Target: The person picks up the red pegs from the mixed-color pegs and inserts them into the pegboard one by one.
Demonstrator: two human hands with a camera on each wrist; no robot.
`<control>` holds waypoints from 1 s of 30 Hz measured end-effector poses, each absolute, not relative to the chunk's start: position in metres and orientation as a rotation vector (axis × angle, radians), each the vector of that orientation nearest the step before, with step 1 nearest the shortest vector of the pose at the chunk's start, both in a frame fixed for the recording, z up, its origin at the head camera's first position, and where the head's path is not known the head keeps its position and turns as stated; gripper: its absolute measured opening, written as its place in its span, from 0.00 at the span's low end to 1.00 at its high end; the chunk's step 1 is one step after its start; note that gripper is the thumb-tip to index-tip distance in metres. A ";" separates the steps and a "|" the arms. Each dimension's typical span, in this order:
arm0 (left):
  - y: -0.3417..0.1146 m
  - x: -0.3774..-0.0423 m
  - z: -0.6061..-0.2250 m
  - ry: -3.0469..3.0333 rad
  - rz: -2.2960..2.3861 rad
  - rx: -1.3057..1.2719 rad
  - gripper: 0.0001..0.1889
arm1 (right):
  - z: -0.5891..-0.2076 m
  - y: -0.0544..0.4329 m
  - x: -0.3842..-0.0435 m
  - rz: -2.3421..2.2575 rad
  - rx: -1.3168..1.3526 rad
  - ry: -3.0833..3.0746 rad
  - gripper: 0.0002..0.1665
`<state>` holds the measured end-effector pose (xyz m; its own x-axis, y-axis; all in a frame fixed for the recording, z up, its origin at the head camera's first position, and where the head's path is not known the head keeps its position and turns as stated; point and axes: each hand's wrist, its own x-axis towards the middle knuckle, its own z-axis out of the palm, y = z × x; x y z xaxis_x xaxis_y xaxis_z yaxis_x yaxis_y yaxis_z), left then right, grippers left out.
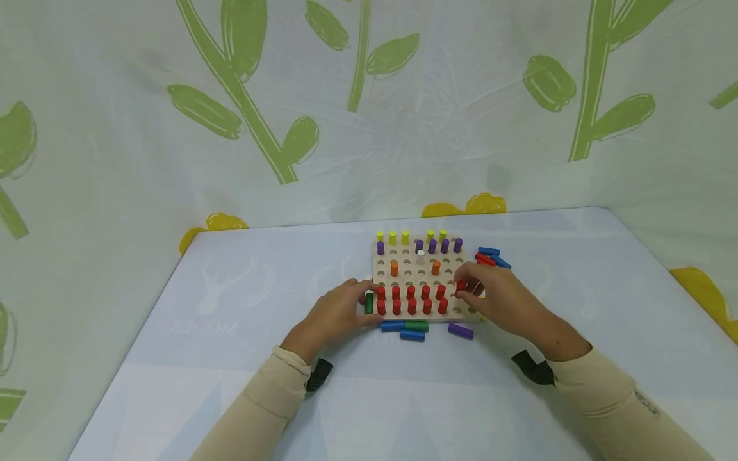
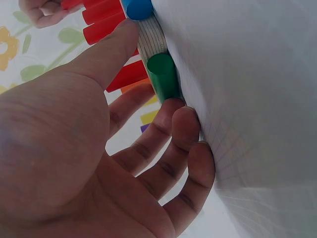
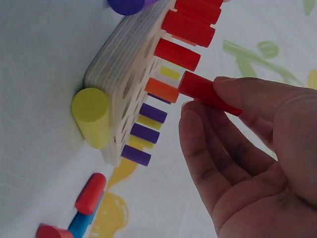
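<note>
A wooden pegboard [image 1: 418, 317] lies on the table, with red pegs in its two front rows and yellow and purple ones at the back. My right hand [image 1: 500, 299] pinches a red peg [image 3: 200, 90] between thumb and fingers, tilted and apart from the board in the right wrist view. At the board's left edge, my left hand [image 1: 337, 310] rests with loosely bent fingers. Its thumb touches the front left corner; the other fingertips lie around a green peg [image 2: 163, 77] beside the board. Orange pegs [image 1: 394, 269] and a white peg [image 1: 421, 257] stand mid-board.
Blue pegs [image 1: 412, 335], another green peg [image 1: 416, 326] and a purple peg [image 1: 460, 331] lie before the board. Loose blue and red pegs [image 1: 485, 259] are behind its right side. A yellow peg [image 3: 91, 116] lies against the right edge. A leaf-patterned curtain [image 1: 461, 128] hangs behind.
</note>
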<state>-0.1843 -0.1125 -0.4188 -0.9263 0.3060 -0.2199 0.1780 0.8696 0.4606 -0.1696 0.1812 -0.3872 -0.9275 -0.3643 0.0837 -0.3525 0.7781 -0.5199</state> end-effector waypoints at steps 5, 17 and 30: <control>-0.112 -0.184 -0.418 2.755 0.636 0.364 0.35 | -0.391 0.182 -0.171 -0.839 -0.543 2.924 0.16; -0.113 -0.185 -0.419 2.753 0.631 0.373 0.35 | -0.396 0.182 -0.175 -0.788 -0.507 2.923 0.15; -0.113 -0.185 -0.418 2.745 0.633 0.372 0.36 | -0.397 0.181 -0.176 -0.747 -0.505 2.911 0.15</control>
<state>-0.1851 -0.1126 -0.4184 -0.9217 0.3134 -0.2285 0.1818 0.8695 0.4593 -0.1761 0.1805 -0.3972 -0.9408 -0.3389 -0.0085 -0.2930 0.8254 -0.4826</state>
